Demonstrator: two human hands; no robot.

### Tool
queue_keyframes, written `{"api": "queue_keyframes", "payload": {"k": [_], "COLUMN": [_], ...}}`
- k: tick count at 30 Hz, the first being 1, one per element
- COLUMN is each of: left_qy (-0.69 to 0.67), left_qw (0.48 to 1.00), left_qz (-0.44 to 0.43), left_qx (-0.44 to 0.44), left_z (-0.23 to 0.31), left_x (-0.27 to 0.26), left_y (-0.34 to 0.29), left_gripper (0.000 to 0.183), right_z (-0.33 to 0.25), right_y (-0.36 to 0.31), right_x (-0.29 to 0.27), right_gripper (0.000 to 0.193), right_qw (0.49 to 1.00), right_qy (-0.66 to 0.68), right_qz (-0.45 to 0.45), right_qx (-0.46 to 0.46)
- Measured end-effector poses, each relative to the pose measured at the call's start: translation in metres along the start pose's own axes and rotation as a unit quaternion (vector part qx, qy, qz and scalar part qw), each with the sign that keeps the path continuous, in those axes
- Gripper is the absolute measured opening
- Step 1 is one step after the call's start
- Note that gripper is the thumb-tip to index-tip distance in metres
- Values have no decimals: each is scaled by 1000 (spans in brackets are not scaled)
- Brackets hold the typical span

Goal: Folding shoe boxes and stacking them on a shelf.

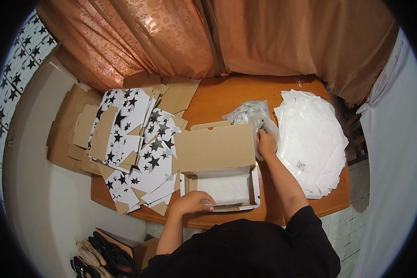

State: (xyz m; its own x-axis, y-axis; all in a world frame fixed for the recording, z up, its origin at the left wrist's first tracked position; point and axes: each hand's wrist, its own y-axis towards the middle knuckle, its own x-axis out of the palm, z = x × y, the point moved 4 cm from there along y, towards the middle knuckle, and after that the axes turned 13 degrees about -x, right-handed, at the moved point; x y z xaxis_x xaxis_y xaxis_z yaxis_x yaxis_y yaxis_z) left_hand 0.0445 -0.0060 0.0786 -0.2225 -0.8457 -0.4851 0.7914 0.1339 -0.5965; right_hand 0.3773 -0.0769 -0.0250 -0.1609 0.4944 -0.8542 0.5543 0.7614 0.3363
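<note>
An open cardboard box (217, 149) with its lid raised sits on the wooden table (227, 95) in front of me, and white paper (227, 187) lines its inside. My left hand (193, 202) rests on the box's front left edge, fingers curled over the rim. My right hand (265, 142) reaches into a clear plastic bag (250, 113) of small grey items just right of the lid, fingers closed around something inside that I cannot make out.
A heap of flat, star-printed white box blanks (134, 143) and plain brown cardboard sheets (72, 127) covers the table's left side. A stack of white sheets (310, 139) lies on the right. Curtains (217, 37) hang behind. Shoes (102, 259) lie on the floor.
</note>
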Motion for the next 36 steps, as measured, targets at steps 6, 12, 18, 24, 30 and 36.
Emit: {"api": "queue_keyframes", "payload": {"k": [6,12,18,24,30,36], "left_qy": [23,119,118,226,247,144], "left_qw": [989,949,955,877,839,851], "left_qz": [146,289,266,393,469,496], "left_qx": [27,34,49,158,121,96], "left_z": [10,27,1,18,9,-4], "left_x": [-8,-16,-6,-2,-11,-25], "left_y": [4,8,42,43,43,38], "left_gripper": [19,17,23,42,71,62], "right_z": [-20,-22,-55,-93,-149,-173], "right_y": [-15,-43,-85,-111,-118,-110], "right_x": [-27,-57,-97,-109,-103,-85], "right_gripper": [24,24,14,10,17,20], "right_qw": [988,961,865,816,934,990], "right_qy": [68,103,377,490,338,111], "right_qz": [120,237,280,240,102,24], "right_qx": [71,100,174,189,53,-89]}}
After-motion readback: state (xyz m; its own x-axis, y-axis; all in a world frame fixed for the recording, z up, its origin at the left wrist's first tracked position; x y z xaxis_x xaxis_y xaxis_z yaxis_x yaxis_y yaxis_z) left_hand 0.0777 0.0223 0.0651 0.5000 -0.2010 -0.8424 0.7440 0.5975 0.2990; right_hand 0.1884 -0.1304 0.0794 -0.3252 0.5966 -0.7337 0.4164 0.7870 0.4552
